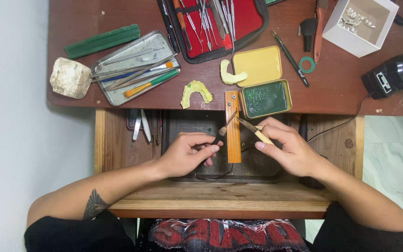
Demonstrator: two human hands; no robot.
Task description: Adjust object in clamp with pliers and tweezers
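Two hands work over the open drawer: the left hand [190, 150] pinches a small dark-handled tool [223, 130], and the right hand [288, 147] grips a pale-handled instrument [256, 132], their tips meeting beside the orange wooden peg [232, 133]. Bracing both wrists on the drawer edge would, I judge, steady the tips. What sits between the tips is too small to tell; farther off, the tabletop [94, 14] carries a red instrument case [215, 23], cut off at the top.

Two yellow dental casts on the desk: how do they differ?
The left cast is brighter yellow with greenish spots; the right cast is paler. The left one arches upward, open end toward the person; the right one opens rightward and touches the yellow tin lid. Both are horseshoe-shaped, untouched.
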